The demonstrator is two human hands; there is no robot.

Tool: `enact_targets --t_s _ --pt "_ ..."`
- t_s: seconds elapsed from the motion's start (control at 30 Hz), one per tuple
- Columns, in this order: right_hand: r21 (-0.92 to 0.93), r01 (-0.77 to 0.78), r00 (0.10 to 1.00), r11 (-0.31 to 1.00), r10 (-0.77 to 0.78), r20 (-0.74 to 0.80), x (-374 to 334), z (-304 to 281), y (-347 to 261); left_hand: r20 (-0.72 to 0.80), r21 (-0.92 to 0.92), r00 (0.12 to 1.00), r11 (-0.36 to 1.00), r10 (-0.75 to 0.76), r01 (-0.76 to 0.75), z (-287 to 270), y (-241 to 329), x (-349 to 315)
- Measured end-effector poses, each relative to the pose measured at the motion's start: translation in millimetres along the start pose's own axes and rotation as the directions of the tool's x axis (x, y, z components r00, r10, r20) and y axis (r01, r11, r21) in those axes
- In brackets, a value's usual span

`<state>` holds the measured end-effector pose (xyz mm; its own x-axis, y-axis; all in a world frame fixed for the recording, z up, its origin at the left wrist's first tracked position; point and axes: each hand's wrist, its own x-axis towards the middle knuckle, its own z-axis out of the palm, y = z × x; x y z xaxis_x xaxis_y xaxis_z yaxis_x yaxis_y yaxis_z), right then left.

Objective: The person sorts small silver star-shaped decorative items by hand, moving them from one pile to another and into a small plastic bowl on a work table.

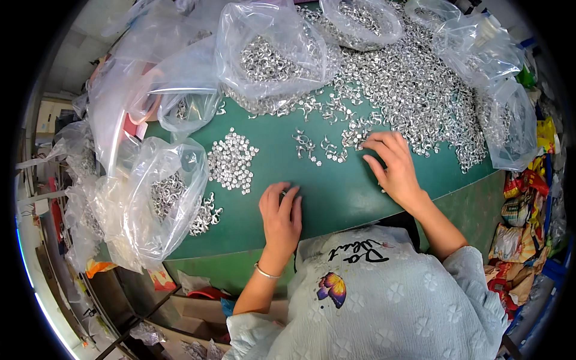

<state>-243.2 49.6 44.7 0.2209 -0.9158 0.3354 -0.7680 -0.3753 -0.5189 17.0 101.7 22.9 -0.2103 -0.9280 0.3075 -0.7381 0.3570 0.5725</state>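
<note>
Small shiny silver metal pieces, many with curved hook-like arms, form a large heap (414,78) across the far right of the green table. My right hand (393,171) is over the table at the near edge of that heap, its thumb and fingers apart, fingertips by a few loose metal pieces (354,138). My left hand (280,219), a bracelet on its wrist, rests low over the table near its front edge. Its fingers are bent and slightly apart, with nothing visible in them. Left of it lies a flat pile of small roundish silver pieces (231,162). Between my hands sit several scattered curved pieces (306,146).
Clear plastic bags of metal pieces stand at the left (165,201), at the back (270,57) and at the right (509,126). A small cluster of pieces (206,216) lies beside the left bag. Colourful packets (517,216) are piled beyond the table's right end.
</note>
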Motion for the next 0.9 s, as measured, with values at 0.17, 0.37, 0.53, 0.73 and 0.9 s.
enact_targets --t_s 0.17,0.37,0.53,0.73,0.9 --pt "-0.113 0.094 0.995 0.989 -0.092 0.023 36.8 42.7 -25.1 0.029 0.062 0.999 0.997 -0.038 0.036 13.0 17.5 64.4" --pt "-0.082 0.075 0.993 0.994 -0.067 0.093 28.7 28.8 -8.7 0.050 0.042 0.998 0.998 -0.047 0.045 11.2 -6.3 69.3" --pt "-0.025 0.109 0.994 0.994 -0.109 0.000 47.5 34.0 -14.5 0.024 0.048 0.999 0.998 0.043 -0.044 19.5 -15.4 90.9" --pt "-0.077 0.174 0.975 0.982 -0.161 0.155 54.1 46.8 -17.5 0.099 -0.045 0.995 0.999 -0.006 0.010 19.1 -35.4 98.4" --pt "0.010 0.268 0.937 0.963 -0.263 0.228 21.2 44.3 -44.2 -0.018 -0.136 0.995 0.987 -0.094 0.091 4.9 -20.2 77.1"
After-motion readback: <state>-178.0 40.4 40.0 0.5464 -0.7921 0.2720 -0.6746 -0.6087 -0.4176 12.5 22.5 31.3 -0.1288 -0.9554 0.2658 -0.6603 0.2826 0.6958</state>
